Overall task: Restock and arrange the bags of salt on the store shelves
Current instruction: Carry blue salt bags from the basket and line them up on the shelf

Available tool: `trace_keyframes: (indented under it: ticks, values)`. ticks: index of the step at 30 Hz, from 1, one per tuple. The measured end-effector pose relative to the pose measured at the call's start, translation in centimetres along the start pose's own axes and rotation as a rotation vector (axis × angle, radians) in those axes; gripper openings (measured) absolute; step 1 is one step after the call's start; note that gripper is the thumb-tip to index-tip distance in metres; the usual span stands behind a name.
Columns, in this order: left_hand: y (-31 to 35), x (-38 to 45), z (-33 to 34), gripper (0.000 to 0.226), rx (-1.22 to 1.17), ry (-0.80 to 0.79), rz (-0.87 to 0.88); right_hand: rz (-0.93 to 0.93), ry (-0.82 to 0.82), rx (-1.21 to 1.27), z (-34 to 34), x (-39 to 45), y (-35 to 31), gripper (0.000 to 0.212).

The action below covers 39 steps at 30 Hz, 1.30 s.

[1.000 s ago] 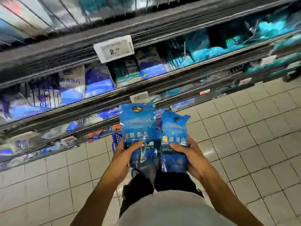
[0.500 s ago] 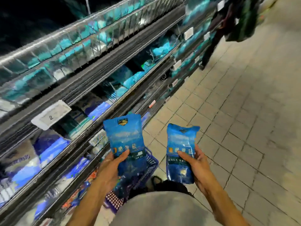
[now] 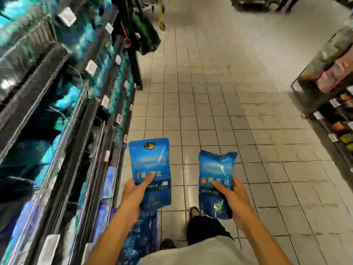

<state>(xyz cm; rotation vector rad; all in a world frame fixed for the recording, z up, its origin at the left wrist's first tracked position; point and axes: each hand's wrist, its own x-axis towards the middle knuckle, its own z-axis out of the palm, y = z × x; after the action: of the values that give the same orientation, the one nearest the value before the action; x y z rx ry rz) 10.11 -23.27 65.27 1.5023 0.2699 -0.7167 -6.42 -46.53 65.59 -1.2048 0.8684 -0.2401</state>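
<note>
Now: left hand (image 3: 133, 194) grips left salt bag (image 3: 150, 169) low down, thumb across its front. Right hand (image 3: 232, 196) clamps right salt bag (image 3: 215, 178) likewise. Both bags upright, apart, over the tiled floor (image 3: 219, 111), beside blurred shelves (image 3: 63, 121).

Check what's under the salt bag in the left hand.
Below the salt bag held by the left hand sits a blue shopping basket on the tiled floor, apparently holding more blue bags. The bag and forearm cover part of it; contents blurred.
</note>
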Motion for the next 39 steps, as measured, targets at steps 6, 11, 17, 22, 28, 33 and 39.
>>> trace_keyframes:
  ticks: [6, 11, 17, 22, 28, 33, 39]
  values:
    - [1.3, 3.9, 6.3, 0.056, 0.024, -0.080, -0.044, 0.015, 0.086, 0.043, -3.8, 3.7, -0.2, 0.047]
    - [2.6, 8.1, 11.3, 0.058, 0.071, -0.078, -0.087, 0.045, 0.076, 0.065, -6.7, 9.6, -1.9, 0.046]
    - [4.6, 12.5, 16.8, 0.059, 0.043, -0.026, -0.078, 0.051, 0.029, 0.070, -9.5, 18.1, -5.9, 0.046]
    - [7.3, 16.6, 20.4, 0.070, 0.015, 0.018, -0.084, 0.061, -0.015, 0.026, -9.8, 24.4, -9.0, 0.047]
    - [11.8, 23.9, 23.4, 0.049, 0.020, 0.032, -0.070, 0.092, -0.020, 0.016, -7.7, 32.3, -12.6, 0.042]
    - [16.7, 33.0, 24.6, 0.049, 0.033, 0.023, -0.084, 0.096, 0.015, 0.002, -4.4, 41.0, -16.1, 0.042]
    - [24.4, 43.3, 25.5, 0.062, 0.059, -0.031, -0.089, 0.088, 0.109, 0.043, 0.5, 50.5, -21.7, 0.033]
